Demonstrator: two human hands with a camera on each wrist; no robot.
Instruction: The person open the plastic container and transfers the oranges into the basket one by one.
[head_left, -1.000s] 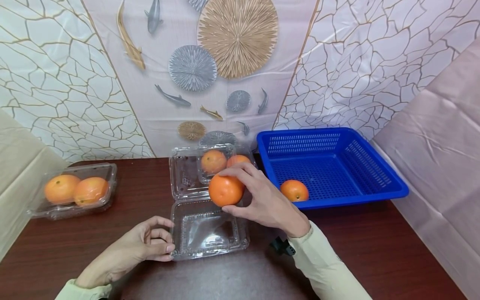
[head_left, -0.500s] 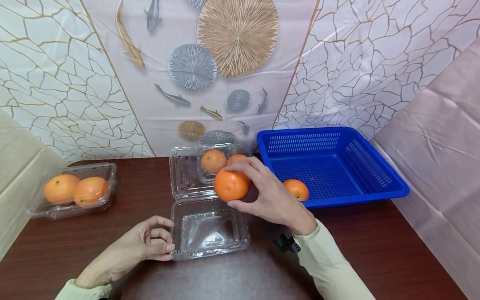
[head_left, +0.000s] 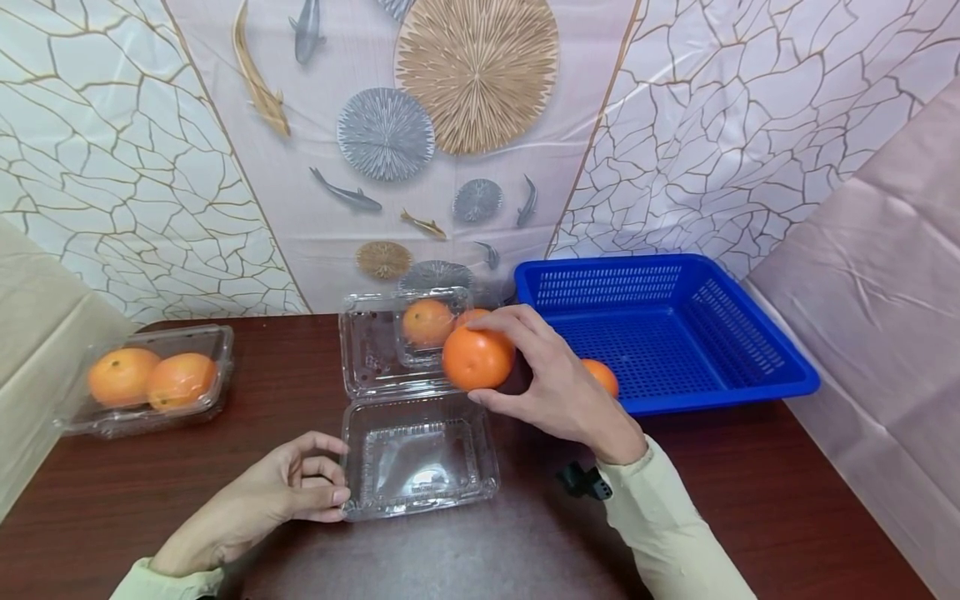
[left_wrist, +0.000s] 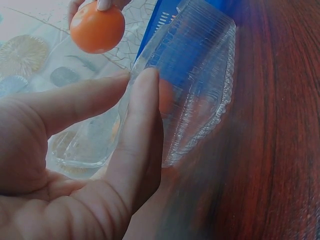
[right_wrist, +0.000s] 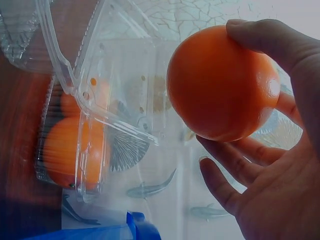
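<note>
My right hand (head_left: 562, 387) holds an orange (head_left: 477, 358) between thumb and fingers, raised over the back right of an open clear plastic clamshell box (head_left: 420, 510). The right wrist view shows the thumb on one side of the orange (right_wrist: 220, 85) and the fingers round the other. The box's base has no fruit in it, and its lid (head_left: 367, 367) lies folded back. At the base's left edge, my left hand (head_left: 273, 492) pinches the rim; in the left wrist view its thumb and finger (left_wrist: 142, 105) meet at the clear wall.
A blue plastic basket (head_left: 720, 392) stands at the right, with one orange (head_left: 602, 377) at its near left corner, partly behind my right hand. Behind the lid, another clear box holds two oranges (head_left: 427, 322). A closed box (head_left: 223, 367) with two oranges sits at the far left.
My right hand has moved right and slightly away from me with the orange, off the open base and now covering more of the basket's orange. The left hand and boxes have stayed put.
</note>
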